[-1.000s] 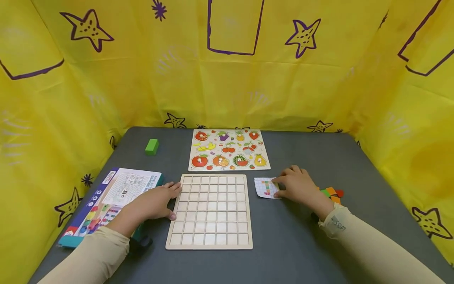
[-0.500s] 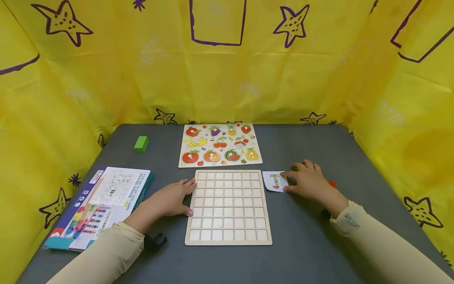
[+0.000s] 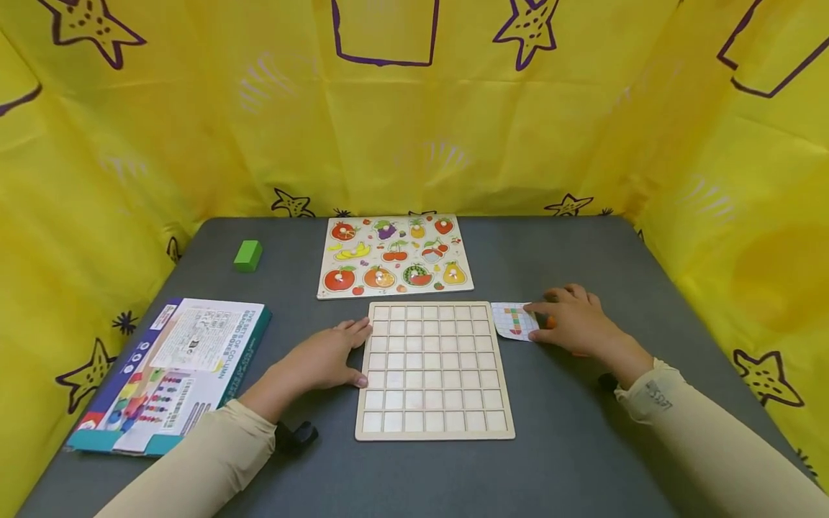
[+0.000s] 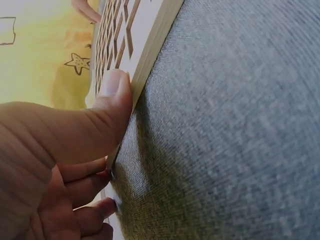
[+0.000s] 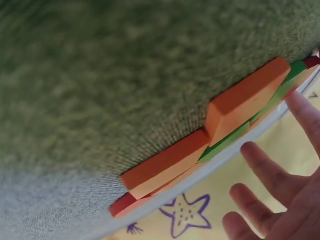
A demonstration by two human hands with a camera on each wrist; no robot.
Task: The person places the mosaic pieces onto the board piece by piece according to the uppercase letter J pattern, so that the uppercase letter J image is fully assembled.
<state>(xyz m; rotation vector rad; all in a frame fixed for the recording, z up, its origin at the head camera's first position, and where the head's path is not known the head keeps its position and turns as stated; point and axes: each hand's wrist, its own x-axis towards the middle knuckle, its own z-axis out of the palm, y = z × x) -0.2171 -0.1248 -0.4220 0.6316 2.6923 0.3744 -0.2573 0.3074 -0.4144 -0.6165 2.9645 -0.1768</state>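
Observation:
A square wooden grid board (image 3: 435, 435) lies flat on the table. My left hand (image 3: 324, 356) rests along its left edge, with the thumb against the rim (image 4: 159, 35) and the fingertips near the far corner. A small white pattern card (image 3: 501, 316) with a grid and coloured shapes lies by the board's upper right edge. My right hand (image 3: 576, 320) touches its right side with thumb and forefinger. Orange, green and red wooden blocks (image 5: 245, 100) lie behind that hand, mostly hidden in the head view. The other right fingers are spread.
A fruit peg puzzle (image 3: 395, 255) lies behind the board. To the left are a boxed toy (image 3: 175, 374) and a green block (image 3: 248, 256). Yellow cloth walls (image 3: 414, 144) stand around the back and sides of the grey table (image 3: 550, 460).
The board has slid right along with my left hand, and its gap to the card has closed. My right hand and the card have also shifted right, over the loose blocks. The view has turned slightly.

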